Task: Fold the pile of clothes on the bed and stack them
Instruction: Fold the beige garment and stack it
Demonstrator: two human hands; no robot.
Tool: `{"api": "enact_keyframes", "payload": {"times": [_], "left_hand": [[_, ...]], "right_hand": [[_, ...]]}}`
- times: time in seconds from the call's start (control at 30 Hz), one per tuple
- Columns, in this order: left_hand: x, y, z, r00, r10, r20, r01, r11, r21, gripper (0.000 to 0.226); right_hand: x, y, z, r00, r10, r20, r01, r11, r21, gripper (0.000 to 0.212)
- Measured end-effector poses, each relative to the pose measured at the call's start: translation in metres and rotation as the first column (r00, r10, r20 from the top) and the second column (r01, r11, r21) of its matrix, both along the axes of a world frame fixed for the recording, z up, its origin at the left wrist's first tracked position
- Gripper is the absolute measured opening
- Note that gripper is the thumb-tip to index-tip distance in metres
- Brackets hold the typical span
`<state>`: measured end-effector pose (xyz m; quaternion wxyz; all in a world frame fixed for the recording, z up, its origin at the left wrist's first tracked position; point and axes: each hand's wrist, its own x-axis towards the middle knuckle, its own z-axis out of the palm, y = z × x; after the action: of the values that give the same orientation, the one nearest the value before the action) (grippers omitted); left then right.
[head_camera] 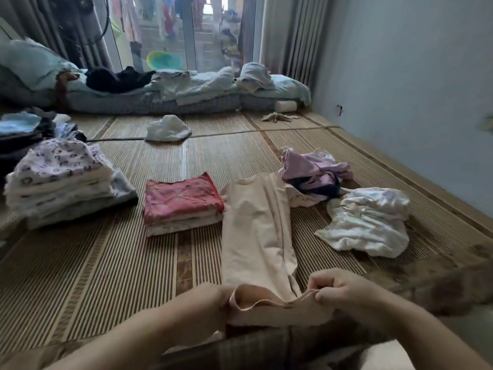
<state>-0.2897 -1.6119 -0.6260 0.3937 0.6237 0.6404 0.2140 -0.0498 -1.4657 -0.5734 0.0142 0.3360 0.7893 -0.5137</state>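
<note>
A long beige garment (256,225) lies stretched away from me on the woven bamboo mat (106,263). My left hand (213,300) grips its near hem on the left; my right hand (344,288) pinches the hem on the right. Left of it stands a folded stack topped by a red piece (182,200). Further left is a taller folded stack with a heart-print top (61,182). Unfolded clothes lie to the right: a purple heap (316,170) and a white crumpled piece (368,221).
A white cloth (168,129) and a beige rag (278,117) lie further back on the mat. Bedding and pillows (186,86) line the far edge before a glass door. Dark folded items (21,132) sit at the left. A wall runs along the right.
</note>
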Motion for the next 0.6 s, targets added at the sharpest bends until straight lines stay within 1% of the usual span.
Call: {"api": "enact_keyframes", "payload": {"times": [0.03,0.07,0.13,0.2,0.27,0.33,0.37,0.4,0.43,0.47,0.5,0.53,0.57,0.6], "left_hand": [[0.0,-0.002,0.003,0.991,0.018,0.129,-0.012,0.999,-0.048,0.041],[-0.001,-0.003,0.008,0.975,0.044,0.218,-0.026,0.996,-0.086,0.038],[-0.007,0.002,0.013,0.953,0.113,0.28,-0.085,0.99,-0.109,0.029],[-0.014,0.015,0.016,0.923,0.23,0.307,-0.204,0.972,-0.115,0.022],[-0.022,0.036,0.015,0.881,0.363,0.302,-0.35,0.932,-0.098,0.021],[-0.026,0.059,0.014,0.848,0.468,0.248,-0.474,0.88,-0.04,0.017],[-0.028,0.067,0.012,0.841,0.511,0.179,-0.518,0.855,-0.003,0.016],[-0.029,0.072,0.008,0.836,0.546,0.057,-0.549,0.834,0.05,0.026],[-0.03,0.072,0.001,0.824,0.56,-0.089,-0.549,0.827,0.121,0.041],[-0.03,0.069,-0.005,0.815,0.546,-0.197,-0.511,0.836,0.202,0.052],[-0.029,0.062,-0.009,0.828,0.506,-0.243,-0.438,0.853,0.282,0.059],[-0.028,0.055,-0.014,0.868,0.419,-0.265,-0.324,0.884,0.336,0.062],[-0.028,0.048,-0.019,0.909,0.298,-0.293,-0.189,0.918,0.348,0.065],[-0.027,0.042,-0.024,0.927,0.165,-0.338,-0.057,0.95,0.307,0.07]], "right_hand": [[-0.001,-0.001,0.002,1.0,0.011,-0.022,-0.012,0.998,-0.062,0.005],[-0.004,0.0,0.005,0.999,0.007,-0.046,-0.012,0.994,-0.106,0.005],[-0.013,0.006,0.01,0.995,-0.039,-0.091,0.027,0.991,-0.131,0.006],[-0.028,0.019,0.014,0.985,-0.127,-0.118,0.116,0.989,-0.094,0.007],[-0.044,0.037,0.011,0.964,-0.231,-0.134,0.235,0.972,0.013,0.01],[-0.059,0.052,0.002,0.932,-0.334,-0.139,0.357,0.913,0.197,0.014],[-0.065,0.056,-0.004,0.913,-0.38,-0.148,0.407,0.873,0.268,0.022],[-0.07,0.058,-0.012,0.899,-0.408,-0.157,0.437,0.842,0.317,0.034],[-0.071,0.056,-0.02,0.896,-0.412,-0.169,0.445,0.816,0.37,0.043],[-0.071,0.053,-0.029,0.903,-0.383,-0.197,0.43,0.79,0.437,0.046],[-0.069,0.048,-0.037,0.92,-0.313,-0.236,0.392,0.768,0.507,0.045],[-0.064,0.041,-0.046,0.941,-0.205,-0.269,0.327,0.755,0.568,0.041],[-0.058,0.033,-0.054,0.961,-0.076,-0.268,0.234,0.74,0.63,0.037],[-0.053,0.027,-0.062,0.975,0.057,-0.216,0.115,0.702,0.703,0.037]]}}
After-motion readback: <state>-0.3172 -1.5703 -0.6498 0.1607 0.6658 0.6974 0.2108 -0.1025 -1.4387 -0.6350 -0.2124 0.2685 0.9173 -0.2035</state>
